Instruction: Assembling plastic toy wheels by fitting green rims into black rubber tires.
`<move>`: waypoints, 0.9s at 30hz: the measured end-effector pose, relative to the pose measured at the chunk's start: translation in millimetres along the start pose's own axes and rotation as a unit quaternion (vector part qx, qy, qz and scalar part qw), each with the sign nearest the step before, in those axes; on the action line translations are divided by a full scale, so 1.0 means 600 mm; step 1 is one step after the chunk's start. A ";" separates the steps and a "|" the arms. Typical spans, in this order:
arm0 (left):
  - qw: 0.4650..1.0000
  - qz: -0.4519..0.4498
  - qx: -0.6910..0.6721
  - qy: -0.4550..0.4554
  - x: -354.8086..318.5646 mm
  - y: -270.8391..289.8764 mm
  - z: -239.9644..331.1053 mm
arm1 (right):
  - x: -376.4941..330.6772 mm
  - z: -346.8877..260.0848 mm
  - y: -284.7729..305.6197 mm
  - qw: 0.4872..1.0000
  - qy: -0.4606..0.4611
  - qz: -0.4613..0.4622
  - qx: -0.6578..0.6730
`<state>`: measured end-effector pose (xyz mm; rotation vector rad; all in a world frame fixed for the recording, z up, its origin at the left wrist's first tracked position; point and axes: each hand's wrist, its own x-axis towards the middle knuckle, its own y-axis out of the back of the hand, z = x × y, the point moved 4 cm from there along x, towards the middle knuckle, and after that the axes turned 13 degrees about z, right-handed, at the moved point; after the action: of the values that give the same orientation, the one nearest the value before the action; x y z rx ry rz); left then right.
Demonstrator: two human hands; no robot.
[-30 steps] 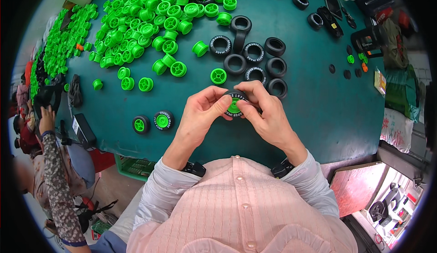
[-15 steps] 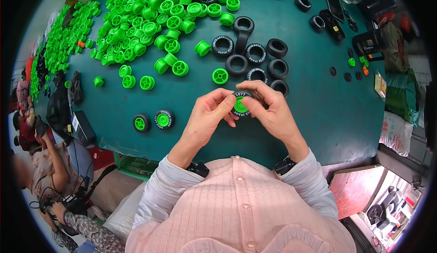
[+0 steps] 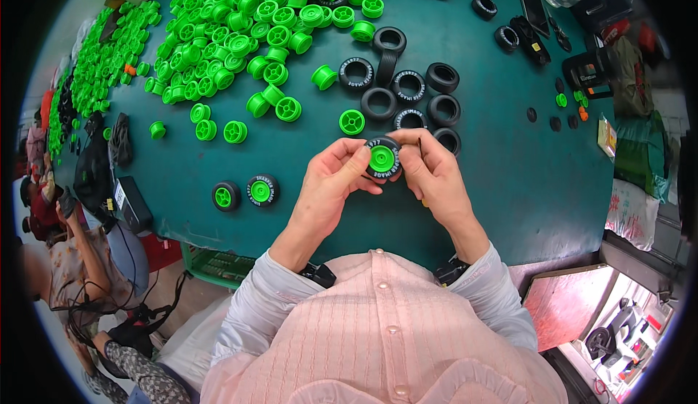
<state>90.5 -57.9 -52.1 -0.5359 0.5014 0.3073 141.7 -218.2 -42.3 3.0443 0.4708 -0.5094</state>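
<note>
The left hand (image 3: 327,186) was found grasping a wheel (image 3: 382,158), a green hub seated inside a black tire, its thumb on the near face and its fingers about the left edge. The wheel was held above the table (image 3: 523,178), hub face turned upward. The right hand (image 3: 440,178) was curled at the wheel's right edge; whether it gripped the tire could not be told. A small yellow piece (image 3: 425,202), kind undetermined, showed beneath that hand. Two fitted wheels (image 3: 262,191) lay near each other to the left. Beyond the hands lay a cluster of loose black tires (image 3: 387,67), with a single green hub (image 3: 352,122) beside them. A large heap of green hubs (image 3: 240,44) occupied the far left.
</note>
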 end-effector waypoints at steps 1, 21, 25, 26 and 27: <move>1.000 0.005 0.007 -0.003 0.000 -0.001 0.002 | -0.001 -0.004 0.002 1.000 0.000 0.005 -0.015; 0.981 -0.122 -0.145 0.033 -0.008 0.014 0.027 | -0.013 -0.030 -0.016 0.941 0.294 0.079 -0.145; 0.979 -0.115 -0.171 0.009 -0.003 0.020 0.032 | -0.004 0.001 -0.002 0.914 0.369 0.073 -0.150; 0.984 -0.095 -0.152 -0.003 -0.005 0.019 0.027 | -0.005 -0.006 -0.005 0.924 0.352 0.079 -0.127; 0.988 -0.075 -0.132 -0.014 -0.006 0.019 0.023 | -0.005 -0.015 -0.007 0.941 0.304 0.069 -0.128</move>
<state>88.0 -41.4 -44.4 -0.8226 0.3923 0.2375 140.3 -214.3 -32.8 2.8882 0.2921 0.4821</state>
